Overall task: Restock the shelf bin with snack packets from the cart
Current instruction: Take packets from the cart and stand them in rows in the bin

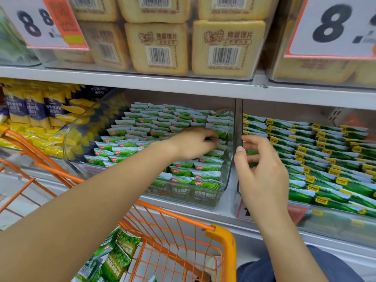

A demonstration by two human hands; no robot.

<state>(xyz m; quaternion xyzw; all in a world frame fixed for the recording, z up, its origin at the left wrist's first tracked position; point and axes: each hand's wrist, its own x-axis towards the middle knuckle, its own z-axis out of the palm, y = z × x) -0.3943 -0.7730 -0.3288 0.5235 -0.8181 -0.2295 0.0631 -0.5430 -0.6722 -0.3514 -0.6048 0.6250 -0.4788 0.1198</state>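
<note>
item: clear plastic shelf bin (227, 176), middle shelf, being filled with small green-and-white snack packets (162, 124) in overlapping rows; too many for counting, well past thirty.
left hand (195, 142): one, being reached deep into the bin, fingers curled among the packets; whether a packet is being pinched cannot be told.
right hand (262, 169): one, being held relaxed at the bin's right wall, nothing grasped.
orange wire cart (221, 239): one, below; large green supply bags (120, 255), about three being shown.
risk, judged: tidy rows are likely being disturbed if the left hand is being pushed in carelessly; packets being slid over the low front lip.
</note>
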